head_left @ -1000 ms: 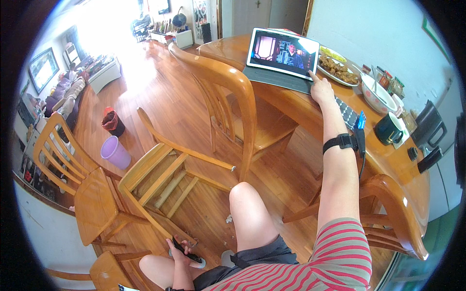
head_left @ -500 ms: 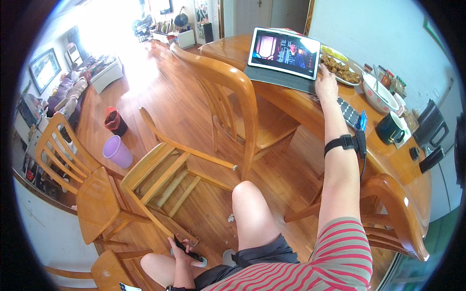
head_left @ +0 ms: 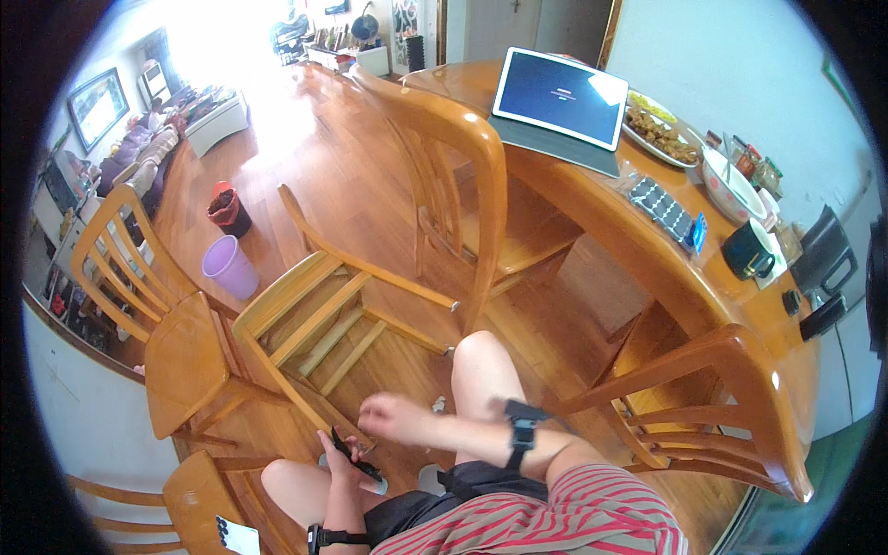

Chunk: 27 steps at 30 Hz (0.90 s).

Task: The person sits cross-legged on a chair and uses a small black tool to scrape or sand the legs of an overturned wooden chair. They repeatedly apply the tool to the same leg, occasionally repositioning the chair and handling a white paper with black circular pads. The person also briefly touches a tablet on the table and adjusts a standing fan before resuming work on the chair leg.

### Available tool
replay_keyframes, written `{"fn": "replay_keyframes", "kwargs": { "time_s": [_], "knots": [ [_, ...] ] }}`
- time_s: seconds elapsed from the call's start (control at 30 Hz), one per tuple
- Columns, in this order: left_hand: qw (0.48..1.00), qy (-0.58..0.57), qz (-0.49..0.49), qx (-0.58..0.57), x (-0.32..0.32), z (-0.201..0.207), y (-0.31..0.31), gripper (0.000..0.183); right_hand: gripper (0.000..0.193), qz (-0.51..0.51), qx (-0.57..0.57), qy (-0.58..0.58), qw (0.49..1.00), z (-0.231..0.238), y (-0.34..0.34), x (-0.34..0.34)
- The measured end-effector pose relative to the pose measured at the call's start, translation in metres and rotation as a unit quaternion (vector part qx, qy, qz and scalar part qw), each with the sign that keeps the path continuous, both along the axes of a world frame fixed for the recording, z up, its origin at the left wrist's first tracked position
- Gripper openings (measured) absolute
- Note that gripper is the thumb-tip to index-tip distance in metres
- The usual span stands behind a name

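My left hand [head_left: 342,458] is low beside my knee, its fingers closed around a slim black object [head_left: 359,460] whose kind I cannot make out. Smeared by motion, my right hand [head_left: 393,418] reaches across my lap, slightly above and right of the left one; its fingers are not clear. Just beyond both hands, a wooden chair [head_left: 321,317] is tipped over on the floor, its underside bars and legs facing me. On the dining table [head_left: 592,222], a white-framed tablet [head_left: 560,97] with a dark screen stands on its grey cover, near a sheet of dark round pads [head_left: 661,205].
Upright wooden chairs stand at the left [head_left: 190,356], beside the table [head_left: 481,176] and at my right [head_left: 754,398]. Another chair seat [head_left: 199,495] holds a white sheet with black dots [head_left: 238,535]. A purple bin [head_left: 231,268], a plate of food [head_left: 659,139] and a dark mug [head_left: 747,252] also show.
My right hand has left the tablet and swung down and left toward my left hand. The tablet's picture has given way to a dark screen. The left hand keeps its black object.
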<state>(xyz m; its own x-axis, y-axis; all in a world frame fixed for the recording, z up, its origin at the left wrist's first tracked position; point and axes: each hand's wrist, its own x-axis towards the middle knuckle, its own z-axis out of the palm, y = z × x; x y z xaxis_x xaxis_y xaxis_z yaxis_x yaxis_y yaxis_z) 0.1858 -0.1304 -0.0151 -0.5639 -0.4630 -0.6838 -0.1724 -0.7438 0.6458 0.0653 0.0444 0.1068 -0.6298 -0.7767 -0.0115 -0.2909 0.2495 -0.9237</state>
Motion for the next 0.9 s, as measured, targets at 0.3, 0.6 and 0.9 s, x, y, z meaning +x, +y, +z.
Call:
{"fn": "replay_keyframes", "kwargs": {
  "time_s": [0.3,0.6,0.9],
  "knots": [
    [0.996,0.09,-0.02,0.022,0.005,-0.048,-0.017,0.053,0.043,-0.143,-0.045,-0.023,0.988,-0.113,-0.079,0.09],
    [0.997,-0.006,-0.03,-0.076,0.003,-0.023,-0.001,0.061,0.021,-0.171,-0.153,-0.14,0.963,-0.127,-0.076,0.082],
    [0.998,0.062,0.003,0.004,0.006,0.0,-0.011,0.054,0.02,-0.07,-0.108,-0.355,0.926,-0.136,-0.058,0.068]
  ]
}}
